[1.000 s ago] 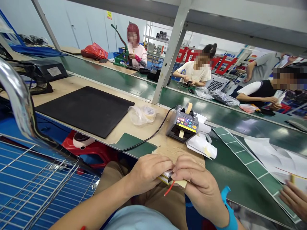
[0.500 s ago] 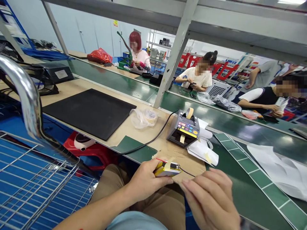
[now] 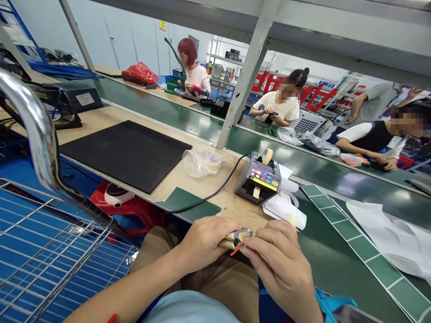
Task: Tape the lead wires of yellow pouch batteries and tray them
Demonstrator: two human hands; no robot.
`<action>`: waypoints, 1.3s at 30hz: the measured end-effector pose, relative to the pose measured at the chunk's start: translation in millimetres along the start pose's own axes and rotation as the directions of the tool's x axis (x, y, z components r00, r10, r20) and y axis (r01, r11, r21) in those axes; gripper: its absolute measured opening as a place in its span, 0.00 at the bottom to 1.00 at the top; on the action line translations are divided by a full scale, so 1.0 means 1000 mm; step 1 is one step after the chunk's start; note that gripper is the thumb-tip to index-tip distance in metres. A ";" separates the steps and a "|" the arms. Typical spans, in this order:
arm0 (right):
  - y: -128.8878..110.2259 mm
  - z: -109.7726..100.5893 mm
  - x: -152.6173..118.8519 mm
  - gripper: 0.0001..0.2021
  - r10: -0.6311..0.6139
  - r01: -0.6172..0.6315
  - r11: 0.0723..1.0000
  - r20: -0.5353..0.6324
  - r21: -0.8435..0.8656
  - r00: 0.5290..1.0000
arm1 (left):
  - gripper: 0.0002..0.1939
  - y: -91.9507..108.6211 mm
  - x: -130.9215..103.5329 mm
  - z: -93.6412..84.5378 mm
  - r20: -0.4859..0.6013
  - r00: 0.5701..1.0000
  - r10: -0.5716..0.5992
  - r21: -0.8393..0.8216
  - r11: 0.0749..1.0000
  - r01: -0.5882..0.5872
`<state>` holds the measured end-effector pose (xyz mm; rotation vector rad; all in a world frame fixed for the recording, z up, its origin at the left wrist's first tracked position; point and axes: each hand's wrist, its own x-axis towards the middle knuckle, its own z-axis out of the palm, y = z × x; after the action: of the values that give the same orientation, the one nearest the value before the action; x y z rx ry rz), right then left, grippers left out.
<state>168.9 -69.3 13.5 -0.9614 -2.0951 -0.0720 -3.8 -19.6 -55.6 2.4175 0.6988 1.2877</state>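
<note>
Item: battery pack (image 3: 234,237) — small, yellow-silver, red wire at its end, held over the near desk (image 3: 235,207) edge, just in front of tape dispenser (image 3: 258,177).
L hand (image 3: 205,242): fingers curled round pack's left end, gripping.
R hand (image 3: 279,260): fingers pressed together, pinching pack's right end by the wire.
Black mat (image 3: 124,152) — well left of dispenser; plastic bag (image 3: 201,162) betw. the two.

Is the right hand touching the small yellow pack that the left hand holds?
Touching. In the head view the right hand has its fingertips pressed on the end of the small yellow pack, by its red wire, while the left hand grips the other end.
</note>
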 end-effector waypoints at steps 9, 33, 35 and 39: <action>0.011 0.003 -0.008 0.18 0.341 -0.377 0.832 0.160 0.407 0.926 | 0.11 0.000 0.003 -0.003 0.044 0.999 -0.026 -0.068 0.997 0.029; -0.005 -0.004 -0.002 0.12 -0.040 0.038 0.997 -0.034 -0.073 0.999 | 0.11 0.002 0.002 -0.003 0.010 1.000 0.024 -0.087 0.996 -0.023; -0.003 -0.003 -0.002 0.13 -0.020 0.020 0.999 0.000 -0.044 1.000 | 0.10 0.001 0.002 -0.003 0.012 0.999 0.043 -0.060 0.997 -0.042; -0.002 -0.005 0.000 0.11 -0.037 0.037 0.999 0.028 0.014 0.999 | 0.10 0.000 0.002 -0.002 0.026 0.998 0.058 -0.049 0.997 -0.056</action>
<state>170.5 -72.3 17.3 -0.9207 -2.1373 -0.0632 -4.7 -18.5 -53.1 2.4276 0.5881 1.2754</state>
